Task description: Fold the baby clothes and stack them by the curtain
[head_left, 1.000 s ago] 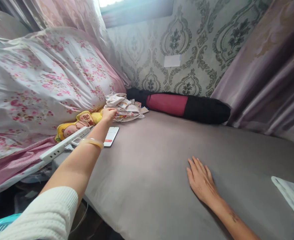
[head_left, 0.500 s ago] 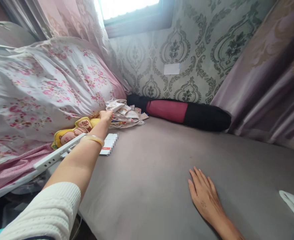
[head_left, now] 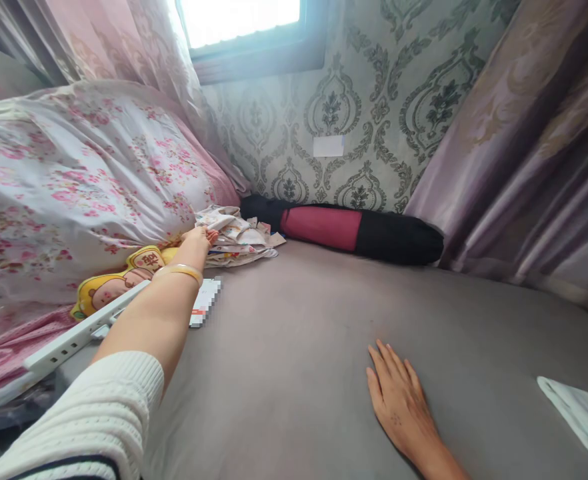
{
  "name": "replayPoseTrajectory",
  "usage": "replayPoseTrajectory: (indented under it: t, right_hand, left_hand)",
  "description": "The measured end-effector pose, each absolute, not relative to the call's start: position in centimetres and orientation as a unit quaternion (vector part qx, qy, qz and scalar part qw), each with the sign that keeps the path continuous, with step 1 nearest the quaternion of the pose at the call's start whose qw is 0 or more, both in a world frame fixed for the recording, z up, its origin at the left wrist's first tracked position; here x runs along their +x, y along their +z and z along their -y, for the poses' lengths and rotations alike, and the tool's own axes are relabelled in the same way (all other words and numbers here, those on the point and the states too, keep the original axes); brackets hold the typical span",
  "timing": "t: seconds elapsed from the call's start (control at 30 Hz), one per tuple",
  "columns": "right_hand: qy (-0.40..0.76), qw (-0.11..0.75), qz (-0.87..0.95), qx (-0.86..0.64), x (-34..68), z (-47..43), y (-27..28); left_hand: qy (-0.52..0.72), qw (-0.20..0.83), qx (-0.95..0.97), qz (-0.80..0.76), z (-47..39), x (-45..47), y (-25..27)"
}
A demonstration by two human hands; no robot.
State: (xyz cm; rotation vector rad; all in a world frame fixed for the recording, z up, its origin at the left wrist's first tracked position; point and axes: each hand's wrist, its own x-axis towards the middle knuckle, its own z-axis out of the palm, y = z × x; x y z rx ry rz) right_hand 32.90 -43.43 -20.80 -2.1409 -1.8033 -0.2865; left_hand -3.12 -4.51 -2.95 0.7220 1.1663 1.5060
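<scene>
"What's at the far left?"

"A floral cover (head_left: pixel 74 180), bulging over something hidden underneath. Below it, some pink cloth (head_left: pixel 34 343) and a white power strip (head_left: pixel 77 347), its sockets in a row."

"And beside the strip?"

"A yellow plush toy (head_left: pixel 109 290) with a printed face, leaning against the cover. Then the left arm comes across in a white knitted sleeve (head_left: pixel 94 407), a pale bangle (head_left: pixel 181 270) at the wrist."

"Where does the left hand (head_left: pixel 198 237) end up?"

"At the near left edge of a heap of patterned cloth (head_left: pixel 239 233), which lies against the foot of the cover. The fingers are bent, but I can't tell whether they pinch any fabric. Below the wrist, partly behind the forearm, a phone (head_left: pixel 205 300) lies face up, its right edge blurred."

"Any containers?"

"One likely one: a long black case (head_left: pixel 399 238) with a dark red middle, lying along the wall just right of the heap. It's rounded and looks filled; its contents are hidden."

"Next?"

"The right hand (head_left: pixel 401 403), palm down on the grey sheet (head_left: pixel 274 380), fingers straight and slightly spread, holding nothing. It's well apart from the heap."

"And the far right?"

"A purple curtain (head_left: pixel 519 167) hanging past the case's end, and below it a folded white cloth (head_left: pixel 581 417), cut off by the edge of view."
</scene>
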Motion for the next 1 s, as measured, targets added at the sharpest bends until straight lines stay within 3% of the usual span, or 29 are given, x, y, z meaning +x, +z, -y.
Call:
replayPoseTrajectory:
  t: [0.27, 0.63, 1.0]
  right_hand:
    - [-0.097, 0.156, 0.629, -0.756, 32.7, 43.4, -20.4]
    - [-0.087, 0.138, 0.621, -0.766, 32.4, 43.4, -20.0]
    - [-0.078, 0.144, 0.625, -0.764, 32.3, 43.6, -19.3]
  left_hand:
    - [0.676, 0.496, 0.292, -0.460, 5.4, -1.0, -1.4]
    - [0.623, 0.684, 0.338, -0.171, 7.9, 4.2, -0.6]
    - [0.600, 0.705, 0.331, -0.183, 11.6, 10.4, -1.4]
